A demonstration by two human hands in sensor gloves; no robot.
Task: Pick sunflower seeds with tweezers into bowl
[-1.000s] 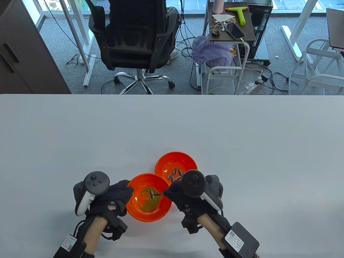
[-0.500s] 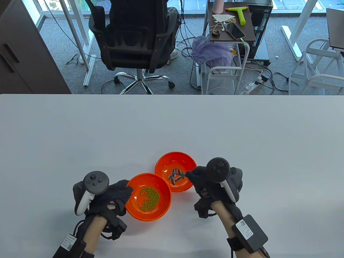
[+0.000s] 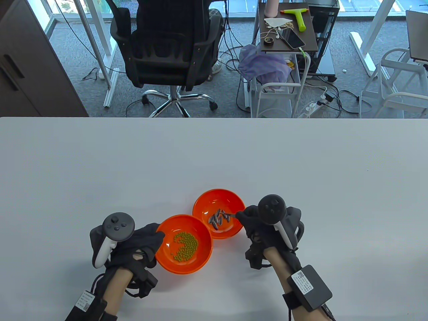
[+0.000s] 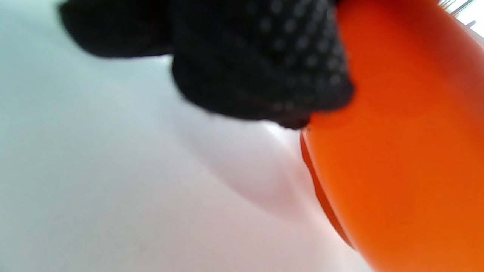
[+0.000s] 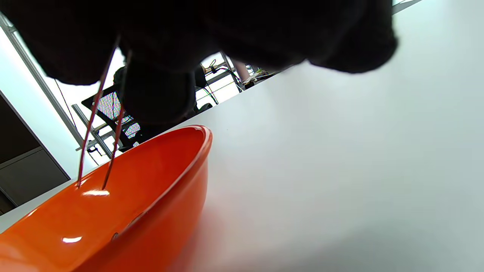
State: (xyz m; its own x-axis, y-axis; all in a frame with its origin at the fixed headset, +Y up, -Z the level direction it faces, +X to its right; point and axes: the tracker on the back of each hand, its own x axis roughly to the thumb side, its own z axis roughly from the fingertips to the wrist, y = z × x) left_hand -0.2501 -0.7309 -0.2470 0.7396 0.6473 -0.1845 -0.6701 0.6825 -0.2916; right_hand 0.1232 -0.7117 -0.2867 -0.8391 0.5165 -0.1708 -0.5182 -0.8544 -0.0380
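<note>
Two orange bowls touch near the table's front. The near bowl [image 3: 204,257] holds green beans [image 3: 185,246]. The far bowl [image 3: 217,197] holds several striped sunflower seeds [image 3: 217,219]. My right hand [image 3: 242,215] pinches thin metal tweezers [image 3: 231,215], whose tips reach into the far bowl beside the seeds. In the right wrist view the tweezers [image 5: 94,113] hang with their tips slightly apart and nothing between them, just above the far bowl's [image 5: 162,177] inner wall. My left hand [image 3: 157,238] grips the near bowl's left rim; its gloved fingers [image 4: 264,71] press on the bowl's outer wall [image 4: 397,151].
The white table [image 3: 214,157] stretches wide around the bowls. Beyond its far edge stand a black office chair [image 3: 167,50] and a small cart [image 3: 287,30] with a phone and a green tool.
My right hand carried a seed in the tweezers from over the bean bowl to the far bowl. The tweezer tips are now down among the seeds. My left hand has stayed on the near bowl.
</note>
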